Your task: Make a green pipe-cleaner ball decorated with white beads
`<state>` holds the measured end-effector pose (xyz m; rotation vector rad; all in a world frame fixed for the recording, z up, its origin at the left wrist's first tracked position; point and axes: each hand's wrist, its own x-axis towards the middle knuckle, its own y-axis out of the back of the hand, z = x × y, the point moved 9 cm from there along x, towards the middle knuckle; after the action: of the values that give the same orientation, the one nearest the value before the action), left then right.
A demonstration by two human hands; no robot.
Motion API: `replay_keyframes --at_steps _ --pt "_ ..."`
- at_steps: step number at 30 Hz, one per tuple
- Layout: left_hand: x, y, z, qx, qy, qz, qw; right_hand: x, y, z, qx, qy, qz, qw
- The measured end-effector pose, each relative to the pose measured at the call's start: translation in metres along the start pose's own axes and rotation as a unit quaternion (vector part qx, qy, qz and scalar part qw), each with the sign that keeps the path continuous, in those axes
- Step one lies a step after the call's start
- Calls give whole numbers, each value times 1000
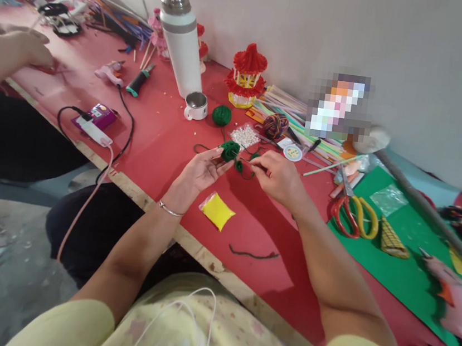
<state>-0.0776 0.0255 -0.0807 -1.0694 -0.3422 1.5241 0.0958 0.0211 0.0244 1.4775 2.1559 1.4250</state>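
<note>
Left hand [202, 170] holds the green yarn piece [229, 151], right hand [277, 177] pinches a thin tool [244, 159] toward it, over the red table [155, 135]!

The left hand [202, 172] is palm up, fingers [208, 155] bent in a grip; near it, the right hand [278, 178], knuckles up, pinches. Behind them, left forearm [139, 235] and right forearm [329, 263] slant inward.

Soft light in my faraway view, dark shadow [284, 252] on the red table [147, 129], fuzzy left side, blocky patch [339, 106].
</note>
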Motion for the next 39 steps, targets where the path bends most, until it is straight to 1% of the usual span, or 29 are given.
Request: replay_keyframes --at_steps 4,11,15,19,27,32,39 --pt "1 3 0 8 1 19 1000 -2 -7 1 12 -13 7 1000" --pt "2 1 -2 3 7 5 1000 -2 -8 1 24 21 9 999" --pt "1 0 -1 1 -3 6 1000 -2 -9 0 21 29 11 999" --pt "1 0 -3 9 10 1 1000 -2 -8 -1 28 30 19 999" --pt "1 1 -5 -2 27 10 1000 -2 -9 3 37 39 36 998" --pt "-1 1 -6 2 34 17 999 -2 -10 2 52 48 36 997" --pt "-1 2 -5 10 28 24 999 -2 -10 8 45 26 27 998"
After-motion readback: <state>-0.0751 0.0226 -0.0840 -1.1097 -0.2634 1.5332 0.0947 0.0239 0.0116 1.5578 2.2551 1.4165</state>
